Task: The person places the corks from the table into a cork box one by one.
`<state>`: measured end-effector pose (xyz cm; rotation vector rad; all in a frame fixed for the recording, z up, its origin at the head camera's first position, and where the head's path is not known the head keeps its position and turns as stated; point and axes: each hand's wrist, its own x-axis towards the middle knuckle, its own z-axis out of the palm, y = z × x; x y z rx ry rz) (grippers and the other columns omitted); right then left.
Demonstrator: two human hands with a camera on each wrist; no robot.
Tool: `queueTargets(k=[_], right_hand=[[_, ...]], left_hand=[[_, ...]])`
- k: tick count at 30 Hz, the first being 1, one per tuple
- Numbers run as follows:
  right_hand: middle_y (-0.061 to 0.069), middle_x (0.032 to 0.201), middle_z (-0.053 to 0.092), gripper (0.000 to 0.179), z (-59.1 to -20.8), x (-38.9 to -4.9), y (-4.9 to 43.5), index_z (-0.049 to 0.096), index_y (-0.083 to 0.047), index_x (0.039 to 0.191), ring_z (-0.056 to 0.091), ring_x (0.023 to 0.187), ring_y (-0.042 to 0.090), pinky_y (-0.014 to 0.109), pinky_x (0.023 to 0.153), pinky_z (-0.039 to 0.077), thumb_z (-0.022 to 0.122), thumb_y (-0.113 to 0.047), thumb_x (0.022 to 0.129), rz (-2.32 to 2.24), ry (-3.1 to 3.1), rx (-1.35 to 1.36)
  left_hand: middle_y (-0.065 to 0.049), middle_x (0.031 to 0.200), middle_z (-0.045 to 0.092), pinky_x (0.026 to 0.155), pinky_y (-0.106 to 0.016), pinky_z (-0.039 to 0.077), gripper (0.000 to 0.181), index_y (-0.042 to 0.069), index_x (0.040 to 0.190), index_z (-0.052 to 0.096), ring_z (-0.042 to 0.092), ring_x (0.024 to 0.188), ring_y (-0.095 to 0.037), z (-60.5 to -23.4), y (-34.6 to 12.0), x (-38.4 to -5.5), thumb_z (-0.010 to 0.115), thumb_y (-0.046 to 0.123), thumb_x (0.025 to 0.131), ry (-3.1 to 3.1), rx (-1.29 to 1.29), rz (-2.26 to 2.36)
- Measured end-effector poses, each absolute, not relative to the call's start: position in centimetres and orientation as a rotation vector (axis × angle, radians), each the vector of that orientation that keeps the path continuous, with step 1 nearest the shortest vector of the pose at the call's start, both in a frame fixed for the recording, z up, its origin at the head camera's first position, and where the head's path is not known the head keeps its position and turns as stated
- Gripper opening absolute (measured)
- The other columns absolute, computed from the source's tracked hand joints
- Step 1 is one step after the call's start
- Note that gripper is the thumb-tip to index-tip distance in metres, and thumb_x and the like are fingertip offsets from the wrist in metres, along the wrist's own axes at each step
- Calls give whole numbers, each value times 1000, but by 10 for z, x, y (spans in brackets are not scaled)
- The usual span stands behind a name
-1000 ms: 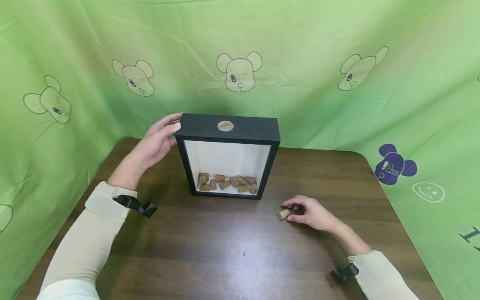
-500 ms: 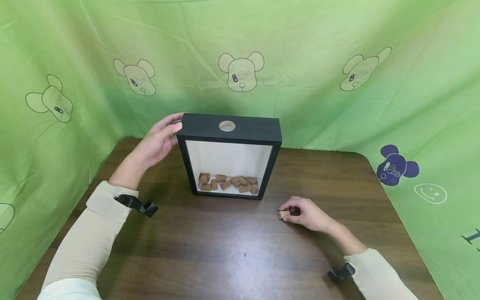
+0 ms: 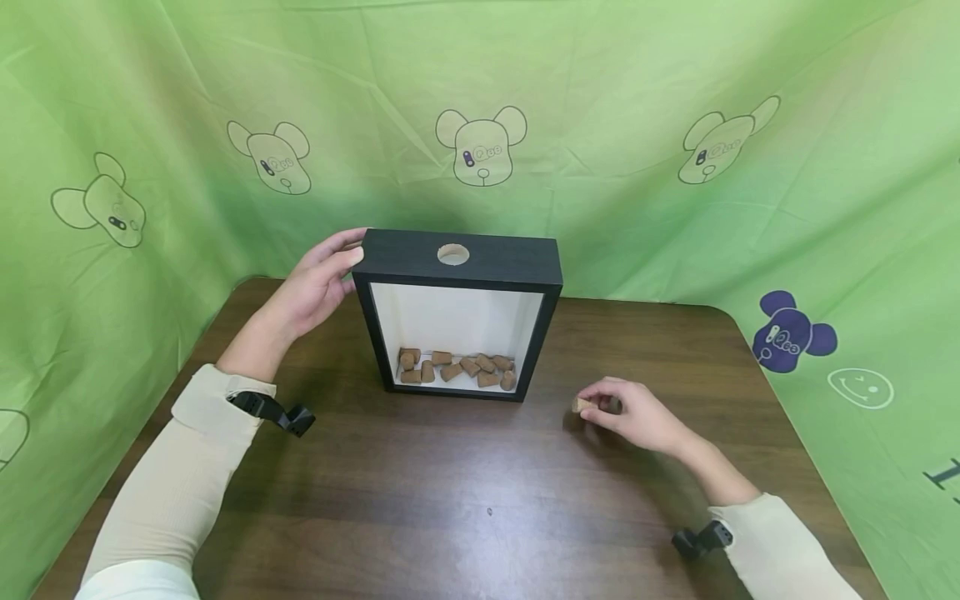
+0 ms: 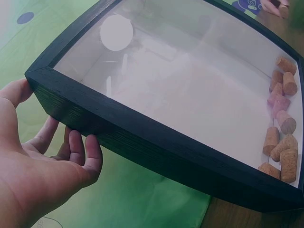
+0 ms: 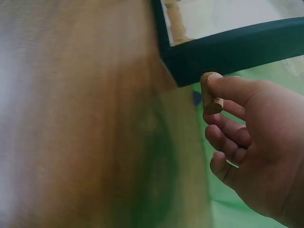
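A black shadow-box frame [image 3: 465, 258] with a clear front and white back stands upright on the table, a round hole [image 3: 453, 254] in its top. Several tapered corks [image 3: 451, 372] lie along its bottom inside. My left hand [image 3: 315, 287] grips the box's upper left corner; in the left wrist view, thumb and curled fingertips touch the dark side [image 4: 118, 128]. To the right of the box, my right hand [image 3: 633, 414] pinches a single cork [image 3: 581, 405] between thumb and fingers, just over the table. The right wrist view shows this cork [image 5: 211, 95] near the thumb tip, the other fingers loosely curled.
The brown wooden table [image 3: 420, 500] has rounded far corners. A green curtain [image 3: 615, 200] with printed bear heads hangs behind it and along both sides. Small black cameras [image 3: 291, 419] are strapped at both wrists.
My right hand closed its fingers round the cork on the table, lifted it and moved slightly back and to the right. The left hand and the box stay in place.
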<state>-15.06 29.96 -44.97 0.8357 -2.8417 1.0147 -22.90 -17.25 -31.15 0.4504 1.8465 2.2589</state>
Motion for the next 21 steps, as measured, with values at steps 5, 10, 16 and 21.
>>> queueTargets(k=[5, 10, 16, 21], right_hand=[[-10, 89, 64, 16, -430, -154, 305, 75, -10, 106, 57, 80, 6, 27, 67, 49, 77, -12, 91, 964, -2838, 796], [-10, 90, 64, 15, -411, -157, 308, 74, -11, 106, 56, 81, 6, 26, 66, 47, 77, -12, 91, 931, -2813, 802], [-10, 88, 64, 17, -386, -163, 308, 74, -11, 107, 56, 79, 6, 27, 63, 47, 78, -11, 90, 881, -2770, 821], [-10, 88, 64, 18, -363, -168, 308, 74, -13, 106, 56, 78, 6, 25, 62, 45, 79, -11, 89, 833, -2732, 852]], left_hand=[[1, 133, 52, 91, -25, 45, 54, -5, 157, 23, 56, 114, -9, -312, -172, -229, 40, 8, 107, 1854, 445, 2255], [1, 132, 53, 91, -25, 45, 55, -5, 157, 23, 55, 114, -9, -311, -173, -228, 42, 9, 107, 1846, 448, 2261], [0, 133, 52, 91, -25, 45, 54, -5, 156, 23, 55, 114, -10, -311, -172, -229, 42, 9, 107, 1842, 445, 2266], [0, 133, 52, 92, -25, 45, 55, -5, 157, 22, 56, 114, -9, -311, -172, -229, 40, 8, 107, 1851, 443, 2256]])
